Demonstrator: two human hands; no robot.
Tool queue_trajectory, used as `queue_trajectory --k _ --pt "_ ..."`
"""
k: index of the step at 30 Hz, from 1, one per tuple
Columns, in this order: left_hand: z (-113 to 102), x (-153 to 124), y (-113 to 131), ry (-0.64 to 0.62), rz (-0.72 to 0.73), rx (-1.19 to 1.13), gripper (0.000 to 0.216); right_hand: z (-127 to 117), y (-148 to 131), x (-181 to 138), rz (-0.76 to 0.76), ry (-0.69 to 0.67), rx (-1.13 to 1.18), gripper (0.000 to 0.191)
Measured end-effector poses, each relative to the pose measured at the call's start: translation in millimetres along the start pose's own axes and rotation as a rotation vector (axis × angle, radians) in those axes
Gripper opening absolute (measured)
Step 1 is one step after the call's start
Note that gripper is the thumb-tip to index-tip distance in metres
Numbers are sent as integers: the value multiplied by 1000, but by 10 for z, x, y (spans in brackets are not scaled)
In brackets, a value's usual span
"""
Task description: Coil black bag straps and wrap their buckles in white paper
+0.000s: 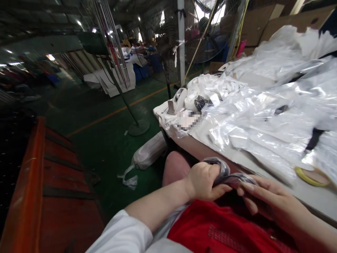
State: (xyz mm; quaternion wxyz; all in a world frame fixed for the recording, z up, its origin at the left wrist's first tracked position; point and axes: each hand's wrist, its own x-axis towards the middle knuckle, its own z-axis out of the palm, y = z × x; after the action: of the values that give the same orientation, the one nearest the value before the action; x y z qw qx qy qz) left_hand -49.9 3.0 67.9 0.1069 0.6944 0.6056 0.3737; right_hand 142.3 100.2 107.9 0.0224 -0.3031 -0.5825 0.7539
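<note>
- We hold 1 dark bundle (228, 176), glossy and crumpled, seemingly wrapped in clear film.
- It lies roughly level over our lap, just below the worktop (310, 198) edge.
- 1 end is bunched in our left hand (204, 181); the other touches our right hand (265, 198) at its fingers (251, 187).

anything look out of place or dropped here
A white wrapped bundle lies on the green floor beside the table, a crumpled plastic scrap next to it; both look dropped. The left hand grips a dark bagged item.

Left hand (204, 181) was curled into a tight fist, its bare forearm angled in from lower left. Right hand (263, 195) lay just beside it, fingers outstretched.
</note>
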Motion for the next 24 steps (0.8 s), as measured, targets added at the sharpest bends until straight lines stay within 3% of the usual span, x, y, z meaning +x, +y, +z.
queue_trajectory --k 4,7,9,12,15,19,21,24 --pt "5 -75 44 -203 -4 -42 37 -235 23 71 -90 56 -448 37" --pt "-15 -68 19 -381 -72 -311 47 -331 28 157 -246 32 -738 32" --pt "-47 -60 -16 -516 -139 -482 58 -360 35 186 -263 -10 -826 32" --pt "-103 -73 -65 -677 -365 -736 66 -373 63 178 -144 -88 -805 38" --pt "-150 -113 -103 -780 -572 -1046 67 -380 107 163 -8 -254 -655 46" --pt "-175 -159 -160 -811 -629 -1263 68 -371 193 207 100 -512 -432 54" --pt "-169 -168 -195 -783 -640 -1360 67 -328 247 239 93 -516 -365 55" --pt "-135 -154 -235 -676 -646 -1491 65 -184 334 266 -42 -351 -325 52"
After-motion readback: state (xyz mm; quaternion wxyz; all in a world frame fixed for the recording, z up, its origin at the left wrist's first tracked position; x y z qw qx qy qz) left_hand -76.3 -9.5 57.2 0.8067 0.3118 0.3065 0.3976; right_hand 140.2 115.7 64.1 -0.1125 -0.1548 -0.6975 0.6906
